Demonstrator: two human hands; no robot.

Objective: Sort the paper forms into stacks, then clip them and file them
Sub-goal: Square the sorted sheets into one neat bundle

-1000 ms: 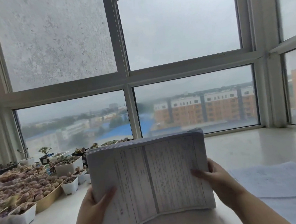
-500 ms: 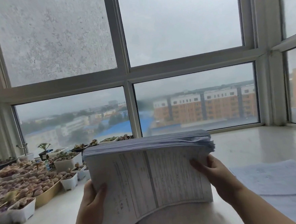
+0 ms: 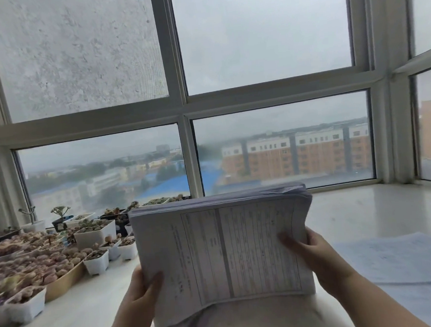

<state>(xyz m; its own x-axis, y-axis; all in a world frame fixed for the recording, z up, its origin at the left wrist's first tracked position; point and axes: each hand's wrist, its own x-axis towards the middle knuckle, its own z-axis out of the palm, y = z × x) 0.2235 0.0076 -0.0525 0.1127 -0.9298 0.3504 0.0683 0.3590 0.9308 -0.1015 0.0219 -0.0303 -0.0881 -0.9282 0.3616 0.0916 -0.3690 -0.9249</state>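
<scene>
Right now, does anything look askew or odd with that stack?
Mostly tidy. The stack of forms, gripped by the left hand and right hand, has some sheets jutting unevenly at its top right corner.

body: 2 hands, left [image 3: 139, 293], right [image 3: 317, 255] | forearms: bare | sleeves, rings, watch: none seen

Head camera faces forward toward the window [image 3: 271, 144], close above the sill [image 3: 365, 211].

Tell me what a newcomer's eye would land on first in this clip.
The thick stack of forms at centre, held upright by the left hand and right hand at its sides. Then the small plant pots crowding the sill at left, and loose sheets lying flat at right.
</scene>
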